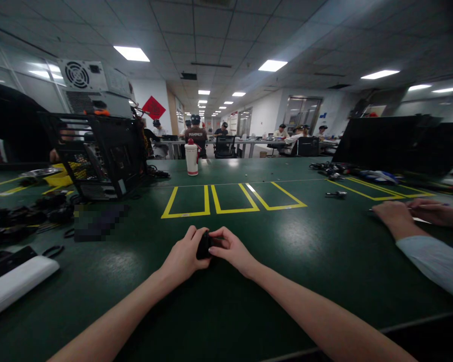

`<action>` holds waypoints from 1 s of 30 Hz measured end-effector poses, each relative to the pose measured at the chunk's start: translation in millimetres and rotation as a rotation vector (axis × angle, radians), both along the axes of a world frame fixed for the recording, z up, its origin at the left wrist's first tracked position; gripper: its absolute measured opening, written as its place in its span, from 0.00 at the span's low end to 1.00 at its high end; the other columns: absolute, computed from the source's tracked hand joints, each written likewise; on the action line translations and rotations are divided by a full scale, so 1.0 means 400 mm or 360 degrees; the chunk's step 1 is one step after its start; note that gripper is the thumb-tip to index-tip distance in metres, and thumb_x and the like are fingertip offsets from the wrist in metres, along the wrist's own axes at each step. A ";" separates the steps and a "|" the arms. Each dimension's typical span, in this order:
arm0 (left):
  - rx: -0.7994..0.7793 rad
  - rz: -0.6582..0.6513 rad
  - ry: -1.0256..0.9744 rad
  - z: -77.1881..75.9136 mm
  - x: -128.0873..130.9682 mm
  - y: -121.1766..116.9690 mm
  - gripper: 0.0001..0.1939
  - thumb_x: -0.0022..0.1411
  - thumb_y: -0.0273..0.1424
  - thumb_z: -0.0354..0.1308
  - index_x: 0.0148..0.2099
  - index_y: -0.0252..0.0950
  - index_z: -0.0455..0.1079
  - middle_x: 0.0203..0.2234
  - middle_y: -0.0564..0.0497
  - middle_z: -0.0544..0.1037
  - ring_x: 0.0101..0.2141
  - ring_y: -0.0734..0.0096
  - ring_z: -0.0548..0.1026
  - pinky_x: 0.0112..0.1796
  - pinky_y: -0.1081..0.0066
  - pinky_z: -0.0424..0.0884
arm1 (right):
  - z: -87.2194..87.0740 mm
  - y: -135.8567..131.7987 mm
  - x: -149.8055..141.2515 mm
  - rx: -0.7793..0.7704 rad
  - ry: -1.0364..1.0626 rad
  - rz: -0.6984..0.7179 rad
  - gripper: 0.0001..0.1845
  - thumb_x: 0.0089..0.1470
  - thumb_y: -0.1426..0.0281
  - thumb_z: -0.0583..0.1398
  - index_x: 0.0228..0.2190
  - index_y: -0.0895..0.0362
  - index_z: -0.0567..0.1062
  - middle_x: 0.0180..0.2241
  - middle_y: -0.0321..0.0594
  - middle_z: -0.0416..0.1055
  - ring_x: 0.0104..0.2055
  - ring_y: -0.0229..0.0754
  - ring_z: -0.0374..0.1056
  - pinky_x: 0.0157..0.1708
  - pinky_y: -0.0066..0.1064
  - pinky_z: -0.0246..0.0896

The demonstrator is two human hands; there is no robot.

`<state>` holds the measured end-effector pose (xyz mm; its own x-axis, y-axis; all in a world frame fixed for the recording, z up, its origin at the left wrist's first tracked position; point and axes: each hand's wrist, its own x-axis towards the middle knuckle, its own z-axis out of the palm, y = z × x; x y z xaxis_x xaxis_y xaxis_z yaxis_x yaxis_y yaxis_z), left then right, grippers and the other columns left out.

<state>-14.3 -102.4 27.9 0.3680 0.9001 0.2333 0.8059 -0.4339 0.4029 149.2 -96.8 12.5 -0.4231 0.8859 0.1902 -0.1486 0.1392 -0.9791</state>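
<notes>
Head view: green bench (241,286) running wide under ceiling lights, its near edge showing at lower right. Left hand (184,254) gripping small black object (203,246) near the middle; right hand (230,250) closing its fingers on the object's right side. Yellow tape outlines (234,210) lying just beyond the hands, bare bench inside them. Open surface stretching right toward a co-worker's hands (394,216). Left side crowding: black computer case (117,156), dark cables (33,213), white bar-shaped item (20,284). White cup (192,158) standing beyond the tape.
</notes>
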 end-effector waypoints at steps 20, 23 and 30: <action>0.0033 -0.0025 0.0001 -0.006 -0.007 0.007 0.29 0.48 0.36 0.55 0.52 0.42 0.51 0.42 0.51 0.60 0.37 0.68 0.69 0.35 0.72 0.67 | -0.004 0.006 0.000 0.0126 -0.0008 -0.0029 0.12 0.42 0.75 0.60 0.33 0.56 0.65 0.41 0.37 0.63 0.46 0.42 0.62 0.47 0.39 0.59; 0.0009 -0.0001 0.0020 -0.004 -0.006 0.009 0.30 0.47 0.36 0.56 0.52 0.41 0.51 0.42 0.50 0.60 0.37 0.67 0.69 0.35 0.71 0.67 | -0.010 0.013 -0.001 0.0104 -0.0072 -0.0045 0.20 0.41 0.76 0.60 0.39 0.55 0.64 0.43 0.39 0.63 0.49 0.42 0.60 0.50 0.40 0.55; -0.0004 -0.0028 -0.0012 -0.006 -0.009 0.011 0.30 0.47 0.36 0.56 0.53 0.42 0.51 0.43 0.50 0.59 0.37 0.66 0.69 0.34 0.71 0.67 | -0.015 0.012 0.000 0.0052 -0.0053 0.0036 0.19 0.41 0.77 0.60 0.37 0.55 0.63 0.41 0.37 0.64 0.48 0.42 0.61 0.49 0.39 0.56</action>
<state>-17.8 -97.9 25.5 0.3818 0.8941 0.2340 0.7951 -0.4468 0.4101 149.2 -91.9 6.4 -0.4497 0.8696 0.2041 -0.1194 0.1680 -0.9785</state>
